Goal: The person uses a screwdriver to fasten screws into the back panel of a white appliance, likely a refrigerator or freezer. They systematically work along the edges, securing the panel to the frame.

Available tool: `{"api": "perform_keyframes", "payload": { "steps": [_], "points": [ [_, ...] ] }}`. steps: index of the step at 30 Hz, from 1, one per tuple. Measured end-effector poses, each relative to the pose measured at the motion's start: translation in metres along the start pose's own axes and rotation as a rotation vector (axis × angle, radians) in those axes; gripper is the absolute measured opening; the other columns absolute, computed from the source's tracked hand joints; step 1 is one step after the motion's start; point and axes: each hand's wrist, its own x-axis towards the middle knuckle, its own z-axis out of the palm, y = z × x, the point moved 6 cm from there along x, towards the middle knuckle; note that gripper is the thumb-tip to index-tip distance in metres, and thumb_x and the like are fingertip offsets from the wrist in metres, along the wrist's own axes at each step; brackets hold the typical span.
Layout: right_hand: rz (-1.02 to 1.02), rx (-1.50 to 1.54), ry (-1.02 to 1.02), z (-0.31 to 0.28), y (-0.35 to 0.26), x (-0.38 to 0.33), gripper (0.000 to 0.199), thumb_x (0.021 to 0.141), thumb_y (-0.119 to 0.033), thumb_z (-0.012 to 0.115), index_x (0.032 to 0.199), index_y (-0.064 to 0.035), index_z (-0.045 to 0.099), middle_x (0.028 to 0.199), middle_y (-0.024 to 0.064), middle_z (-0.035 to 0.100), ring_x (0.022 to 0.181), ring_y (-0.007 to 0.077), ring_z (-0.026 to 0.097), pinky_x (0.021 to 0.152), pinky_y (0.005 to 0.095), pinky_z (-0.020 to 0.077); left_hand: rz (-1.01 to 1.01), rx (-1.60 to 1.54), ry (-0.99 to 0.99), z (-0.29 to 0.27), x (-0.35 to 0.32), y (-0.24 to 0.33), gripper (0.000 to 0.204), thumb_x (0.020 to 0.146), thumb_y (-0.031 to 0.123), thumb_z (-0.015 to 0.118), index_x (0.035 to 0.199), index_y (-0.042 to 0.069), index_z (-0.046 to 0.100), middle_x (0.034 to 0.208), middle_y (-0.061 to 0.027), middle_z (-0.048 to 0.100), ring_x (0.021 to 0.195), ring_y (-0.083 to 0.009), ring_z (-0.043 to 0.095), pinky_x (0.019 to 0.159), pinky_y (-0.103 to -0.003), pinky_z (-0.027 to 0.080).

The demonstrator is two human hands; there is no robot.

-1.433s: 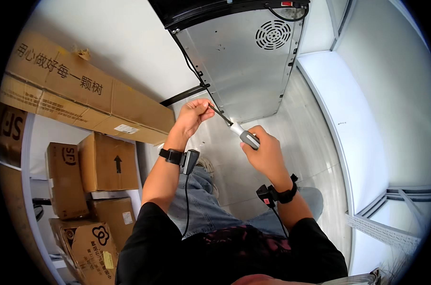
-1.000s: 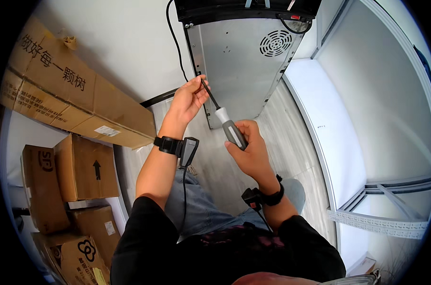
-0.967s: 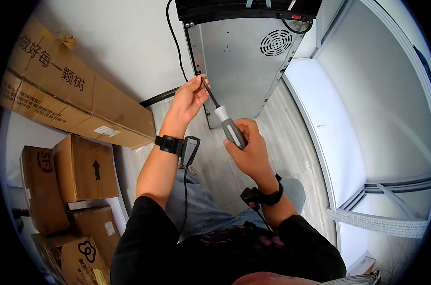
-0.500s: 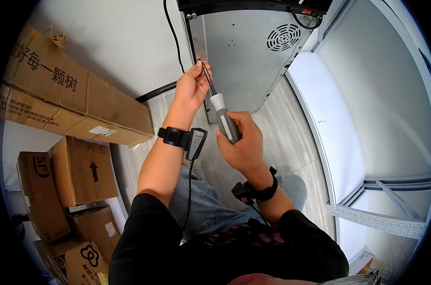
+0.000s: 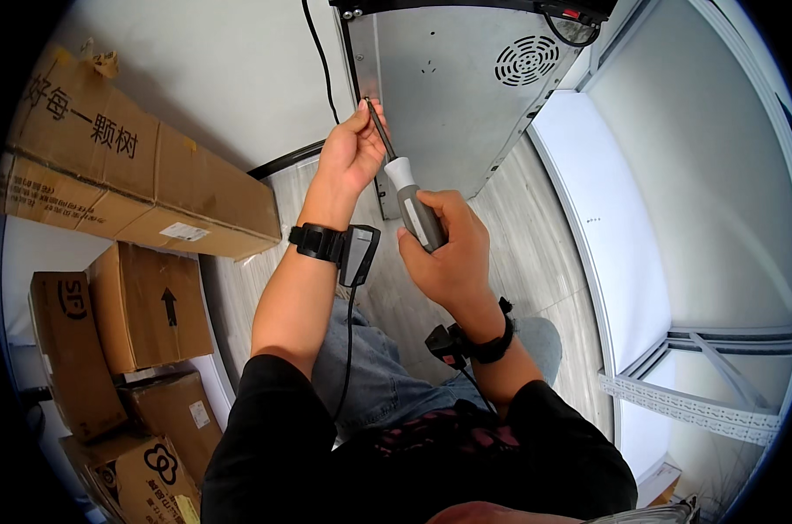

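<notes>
My right hand [image 5: 448, 249] is wrapped round the grey handle of a screwdriver [image 5: 419, 214] with a pale collar. Its dark metal shaft slants up and left to the edge of a grey metal panel [image 5: 453, 113]. There my left hand [image 5: 352, 150] is closed, thumb and fingers pinched about the shaft near its tip. Whether a screw sits under the tip is hidden by the fingers. The panel belongs to an upright cabinet with a black top [image 5: 474, 9] and a round slotted vent [image 5: 527, 61].
Several cardboard boxes [image 5: 155, 301] are stacked at the left, below a long carton [image 5: 212, 188] by the wall. A black cable [image 5: 323, 65] hangs left of the cabinet. At the right stand a white ledge [image 5: 588, 210] and a perforated metal rail [image 5: 688, 406]. Wired black straps [image 5: 319, 244] circle both wrists.
Both hands and the screwdriver have shifted slightly upward in the picture, and the panel has slid a little up and right. The grip of each hand looks the same.
</notes>
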Motion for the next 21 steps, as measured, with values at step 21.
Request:
{"api": "perform_keyframes", "payload": {
  "steps": [21],
  "points": [
    [0.317, 0.134, -0.022, 0.011, -0.005, 0.002, 0.041, 0.070, -0.010, 0.067, 0.105, -0.0023, 0.047, 0.088, 0.0148, 0.056, 0.073, 0.0280, 0.059, 0.059, 0.0367, 0.0470, 0.044, 0.175, -0.085, 0.015, -0.023, 0.003, 0.018, 0.094, 0.009, 0.043, 0.107, 0.000, 0.052, 0.101, -0.0118, 0.061, 0.082, -0.0195, 0.062, 0.073, -0.030, 0.054]
  ]
}}
